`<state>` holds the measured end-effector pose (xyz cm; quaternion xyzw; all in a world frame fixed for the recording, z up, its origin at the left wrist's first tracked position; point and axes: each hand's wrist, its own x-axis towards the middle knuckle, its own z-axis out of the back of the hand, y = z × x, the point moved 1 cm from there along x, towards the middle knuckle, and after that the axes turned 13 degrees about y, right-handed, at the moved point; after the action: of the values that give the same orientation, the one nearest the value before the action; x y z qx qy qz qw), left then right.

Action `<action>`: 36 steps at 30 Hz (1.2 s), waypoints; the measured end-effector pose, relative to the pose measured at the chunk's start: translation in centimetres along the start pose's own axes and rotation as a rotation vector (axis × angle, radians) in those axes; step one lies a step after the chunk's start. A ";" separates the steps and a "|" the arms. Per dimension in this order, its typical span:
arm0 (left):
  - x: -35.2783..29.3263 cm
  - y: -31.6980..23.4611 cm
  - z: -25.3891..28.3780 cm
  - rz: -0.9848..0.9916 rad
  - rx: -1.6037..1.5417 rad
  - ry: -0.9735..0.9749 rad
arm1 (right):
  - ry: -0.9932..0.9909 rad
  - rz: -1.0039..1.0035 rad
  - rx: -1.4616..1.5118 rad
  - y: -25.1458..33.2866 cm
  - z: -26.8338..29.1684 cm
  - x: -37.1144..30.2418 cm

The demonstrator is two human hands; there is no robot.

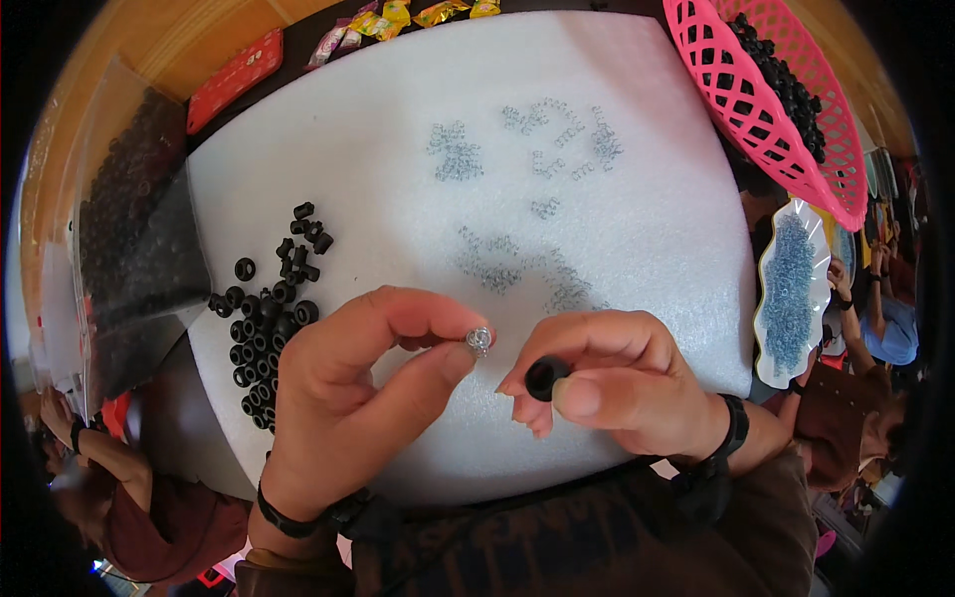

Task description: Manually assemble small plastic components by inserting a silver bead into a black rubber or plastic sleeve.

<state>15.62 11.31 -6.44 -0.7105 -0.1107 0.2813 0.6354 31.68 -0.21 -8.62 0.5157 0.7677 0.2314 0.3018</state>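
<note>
Between thumb and index finger, my left hand [383,363] pinches a small coiled metal spring [479,341]. My right hand [622,383] grips a small black barrel-shaped plastic part [543,379], its rounded side showing. The two hands are close together but apart, over a white foam sheet [378,219]. Left of my left hand lies a pile of similar hollow black parts [261,338], with smaller black stemmed pieces [298,261] just beyond it. Beyond my hands, loose springs are scattered in clusters, one nearer [492,264] and one farther back [456,154].
A pink lattice basket [731,95] of black parts stands at the far right. Below it sits a white wavy-edged dish [821,261] full of springs. At left is a clear bag [139,209] of black parts. Wrapped sweets [383,20] and a red case [236,80] lie behind; other people work on both sides.
</note>
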 end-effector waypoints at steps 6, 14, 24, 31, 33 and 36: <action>0.1 0.6 0.0 -0.298 0.446 0.009 | 0.014 -0.133 0.286 0.3 0.2 0.5; 0.7 0.7 -0.6 -0.440 0.751 -0.041 | 0.025 -0.102 0.337 -0.2 1.2 0.7; 0.7 0.5 -1.2 -0.456 0.705 0.004 | -0.075 0.279 -0.490 -0.6 0.1 0.9; 0.7 0.7 -1.2 -0.479 0.686 0.034 | -0.147 0.280 -0.624 -0.3 0.2 0.8; 0.5 0.7 -1.2 -0.489 0.744 0.033 | -0.103 0.287 -0.575 -0.2 0.2 0.8; 0.6 0.6 -1.2 -0.441 0.631 0.048 | -0.081 0.232 -0.564 0.0 0.2 0.6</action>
<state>16.62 10.49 -7.18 -0.4455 -0.1540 0.1415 0.8705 31.67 0.35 -8.94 0.5047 0.5966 0.4473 0.4350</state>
